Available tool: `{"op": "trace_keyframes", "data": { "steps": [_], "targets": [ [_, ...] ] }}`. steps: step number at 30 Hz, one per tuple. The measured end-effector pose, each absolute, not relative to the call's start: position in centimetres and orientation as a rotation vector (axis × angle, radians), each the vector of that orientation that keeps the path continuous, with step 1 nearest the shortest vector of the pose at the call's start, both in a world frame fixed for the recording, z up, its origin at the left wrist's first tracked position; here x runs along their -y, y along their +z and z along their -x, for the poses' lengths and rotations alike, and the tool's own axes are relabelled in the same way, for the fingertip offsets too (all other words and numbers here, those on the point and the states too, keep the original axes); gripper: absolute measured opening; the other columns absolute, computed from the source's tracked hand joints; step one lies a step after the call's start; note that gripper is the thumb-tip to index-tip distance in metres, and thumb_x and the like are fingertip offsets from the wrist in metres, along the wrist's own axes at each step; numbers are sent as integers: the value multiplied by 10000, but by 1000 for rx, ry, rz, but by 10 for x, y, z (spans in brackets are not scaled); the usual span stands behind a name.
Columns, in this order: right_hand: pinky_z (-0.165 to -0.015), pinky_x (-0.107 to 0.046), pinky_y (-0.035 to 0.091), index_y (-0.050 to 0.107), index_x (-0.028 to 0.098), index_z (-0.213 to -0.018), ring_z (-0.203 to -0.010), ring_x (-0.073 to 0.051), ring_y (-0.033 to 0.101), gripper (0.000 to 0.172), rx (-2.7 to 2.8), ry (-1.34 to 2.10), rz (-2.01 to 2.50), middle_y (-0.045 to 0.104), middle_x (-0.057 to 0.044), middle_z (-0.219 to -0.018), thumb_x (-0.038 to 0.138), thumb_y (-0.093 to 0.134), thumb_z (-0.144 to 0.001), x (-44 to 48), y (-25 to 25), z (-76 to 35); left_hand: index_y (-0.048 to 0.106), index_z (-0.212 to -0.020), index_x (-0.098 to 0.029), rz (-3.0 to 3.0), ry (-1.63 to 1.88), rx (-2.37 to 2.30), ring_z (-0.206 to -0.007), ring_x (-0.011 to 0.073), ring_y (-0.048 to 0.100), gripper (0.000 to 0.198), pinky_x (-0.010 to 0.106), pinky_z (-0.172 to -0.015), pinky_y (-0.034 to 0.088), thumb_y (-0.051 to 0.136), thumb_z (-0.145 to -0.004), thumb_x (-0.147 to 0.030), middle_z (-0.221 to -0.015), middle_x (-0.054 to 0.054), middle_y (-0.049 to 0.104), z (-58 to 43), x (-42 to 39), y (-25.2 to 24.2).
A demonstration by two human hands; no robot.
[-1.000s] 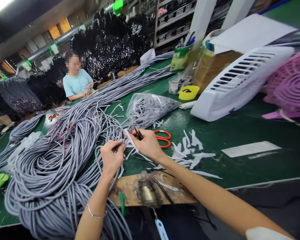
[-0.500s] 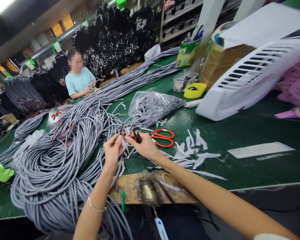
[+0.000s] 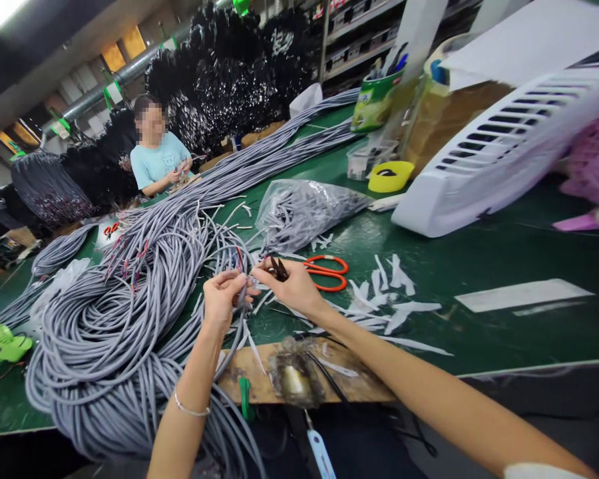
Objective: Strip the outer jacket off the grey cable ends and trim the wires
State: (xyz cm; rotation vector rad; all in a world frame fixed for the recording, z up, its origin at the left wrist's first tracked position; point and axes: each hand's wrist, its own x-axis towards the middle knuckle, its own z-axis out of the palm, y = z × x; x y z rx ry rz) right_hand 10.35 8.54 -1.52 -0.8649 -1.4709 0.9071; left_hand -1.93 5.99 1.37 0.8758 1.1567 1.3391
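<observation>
From here I see the grey cable left of the orange-handled scissors, its end running roughly away from the worker, red wire tips farthest. The left hand, on the cable's side away from the scissors, pinches it. The right hand, nearer the scissors, grips a dark tool, fingertips beside the cable; contact I can't tell.
</observation>
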Motion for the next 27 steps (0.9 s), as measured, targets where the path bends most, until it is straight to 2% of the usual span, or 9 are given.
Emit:
{"op": "trace_keyframes", "data": {
  "steps": [4,9,13,18,24,27],
  "targets": [
    [-441,-229,273,600,153,-619,-442,-88,341,283,1480,880,911,408,44,-456,430,598,-673,-83,-11,-106,561,-650,-107,-979,1302,-1185,-389,117,557,363,183,-351,383,754,-452,-343,-499,8,609,13,-57,12],
    [-436,-234,294,591,152,-616,-456,-93,375,323,1351,1060,908,496,13,-507,474,621,-614,-88,-12,-107,518,-690,-128,-1108,1294,-1200,-344,77,498,358,167,-322,352,705,-542,-395,-497,-21,583,8,-55,11],
    [-396,-226,251,520,170,-574,-402,-71,320,361,1230,1143,934,422,44,-452,511,638,-564,-90,-12,-104,448,-721,-163,-1156,1388,-1138,-309,37,413,352,145,-304,289,657,-623,-429,-494,-59,545,8,-56,7],
    [-331,-210,165,421,200,-584,-320,-39,204,465,1258,1449,974,339,83,-412,653,523,-575,-94,-13,-107,484,-775,-152,-1246,1327,-1041,-424,35,469,366,143,-398,365,728,-566,-328,-591,-66,528,13,-61,6],
    [-342,-204,199,451,185,-573,-336,-48,253,431,1432,1353,1062,382,63,-425,606,491,-650,-98,-19,-122,584,-899,-126,-1356,1327,-1193,-456,63,512,331,179,-458,419,671,-619,-280,-638,-17,600,15,-66,-2],
    [-383,-220,288,499,175,-578,-367,-80,345,353,1568,1247,1144,433,41,-433,502,489,-714,-96,-27,-130,633,-890,-113,-1497,1305,-1276,-502,82,538,277,199,-502,449,627,-665,-275,-701,27,648,16,-67,-6]
  ]
}}
